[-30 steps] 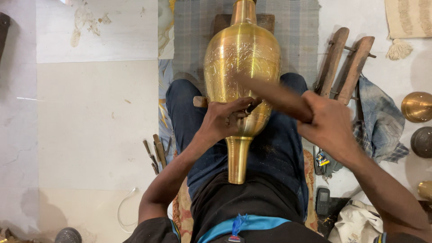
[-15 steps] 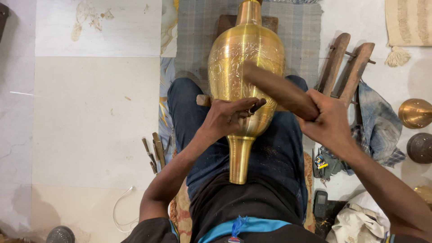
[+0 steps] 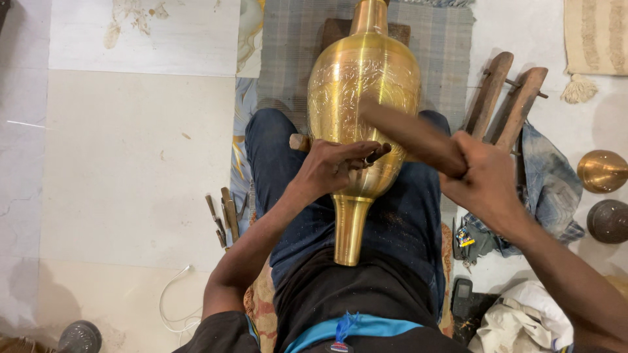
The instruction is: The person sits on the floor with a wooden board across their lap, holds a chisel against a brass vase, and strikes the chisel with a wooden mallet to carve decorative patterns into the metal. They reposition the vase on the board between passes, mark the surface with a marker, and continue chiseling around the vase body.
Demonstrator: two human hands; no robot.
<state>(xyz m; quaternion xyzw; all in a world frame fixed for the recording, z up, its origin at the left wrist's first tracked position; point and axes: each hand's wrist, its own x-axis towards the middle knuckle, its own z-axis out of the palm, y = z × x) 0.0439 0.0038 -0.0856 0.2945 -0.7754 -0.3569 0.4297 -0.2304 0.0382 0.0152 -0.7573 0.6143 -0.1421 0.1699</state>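
A large engraved brass vase [image 3: 361,98] lies along my lap, its narrow neck [image 3: 350,225] pointing toward my body. My left hand [image 3: 330,167] rests on the vase's belly and pinches a small dark chisel [image 3: 377,154] against the metal. My right hand [image 3: 487,180] grips a thick brown wooden mallet [image 3: 409,134], its blurred head hanging over the vase just above and right of the chisel.
Several metal punches [image 3: 224,216] lie on the floor by my left thigh. A wooden frame [image 3: 507,101] and a blue cloth [image 3: 546,186] sit to the right, with a brass bowl [image 3: 602,171] and a dark round bowl [image 3: 608,221] beyond. A phone [image 3: 464,301] lies near my right hip.
The mallet has swung slightly up and left over the vase between frames, blurred with motion. My left hand stays on the vase with the chisel.
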